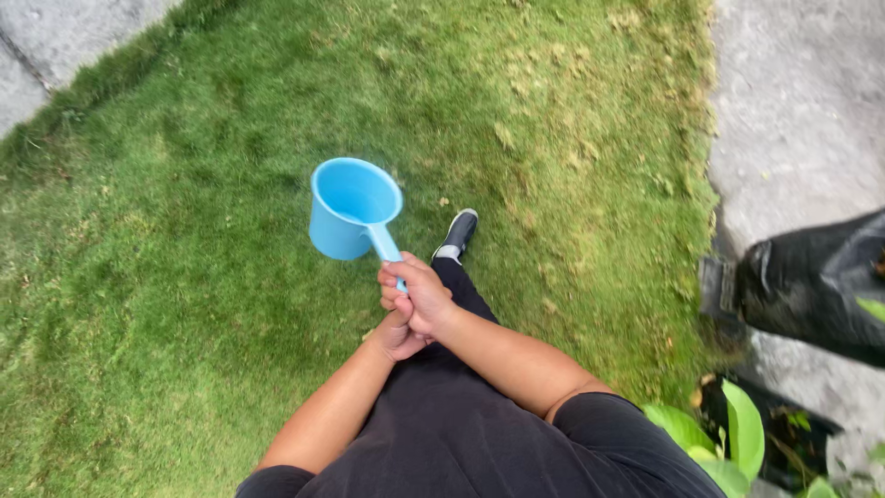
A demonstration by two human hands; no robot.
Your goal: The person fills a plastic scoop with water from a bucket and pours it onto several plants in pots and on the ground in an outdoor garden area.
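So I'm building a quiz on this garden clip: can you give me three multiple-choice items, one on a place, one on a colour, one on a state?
1. Where is the black bag?
A. On the paving at the right
B. In the middle of the lawn
C. On the person's shoulder

2. What colour is the dipper?
A. Red
B. Light blue
C. Green

3. How is the dipper held?
A. Lying loose on the grass
B. Pinched by its rim in one hand
C. By its handle, both hands together

Answers:
1 A: the bag lies on the grey paving beyond the right edge of the grass.
2 B: cup and handle are both light blue.
3 C: the right hand wraps the handle and the left hand presses against it from below, with the cup in the air above the grass.
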